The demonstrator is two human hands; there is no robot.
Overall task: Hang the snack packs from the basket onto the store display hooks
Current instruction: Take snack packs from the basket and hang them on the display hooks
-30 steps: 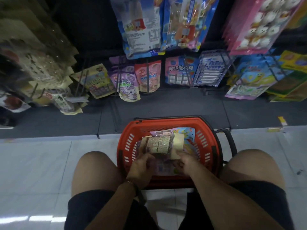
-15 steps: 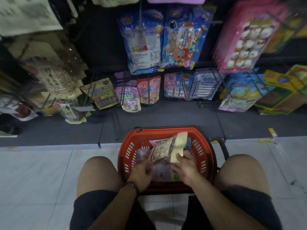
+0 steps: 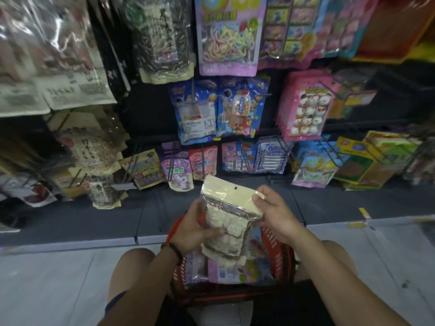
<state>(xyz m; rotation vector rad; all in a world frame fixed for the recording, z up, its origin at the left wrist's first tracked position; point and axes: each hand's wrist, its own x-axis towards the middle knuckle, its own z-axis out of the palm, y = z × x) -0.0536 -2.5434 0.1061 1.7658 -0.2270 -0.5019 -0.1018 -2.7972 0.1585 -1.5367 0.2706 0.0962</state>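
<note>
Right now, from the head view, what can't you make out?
All head view.
Basket: mostly hidden behind the pack, left hand and right hand; remaining packs uncountable.
Pack's label: blurred, unreadable.
Left shelf bags: motion blur.
Top row bags: cut off by the upper edge.
Hooks: too thin and dark to tell which is free.

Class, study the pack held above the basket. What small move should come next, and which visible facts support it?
Probably lift the snack pack toward a display hook and aim its hang hole at the hook tip. Both the left hand and right hand grip it above the basket, header uppermost, hole uncovered, and it is not yet on any hook.
</note>
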